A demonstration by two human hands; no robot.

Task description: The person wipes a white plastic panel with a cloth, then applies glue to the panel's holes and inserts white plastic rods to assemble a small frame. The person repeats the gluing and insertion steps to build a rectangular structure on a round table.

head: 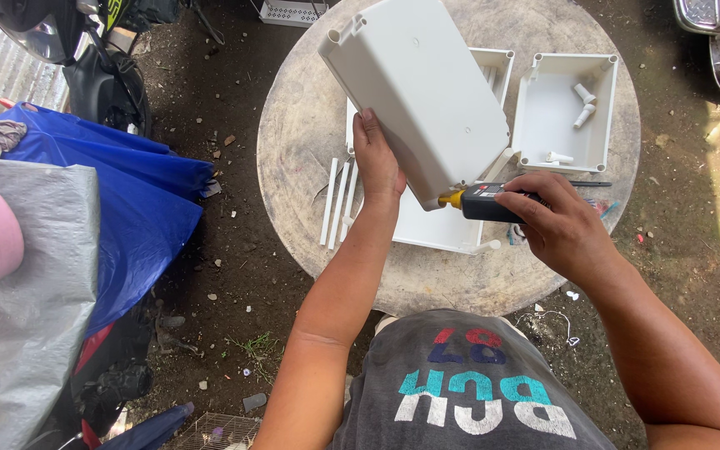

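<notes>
We grip the white box [422, 92] with left hand [377, 162]; right hand [556, 221] clamps black-yellow tool [481, 202] at its corner; joining unfinished, loose white strips [337, 202] remain on surface [293, 167].

You hold a smooth matt white plastic box [418, 87] above the rough, worn concrete-looking round table [293, 167]; the tarp [135, 200] left of it looks glossy.

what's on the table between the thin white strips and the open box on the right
In the head view, the left hand and the tilted white box it holds, above flat white panels.
</notes>
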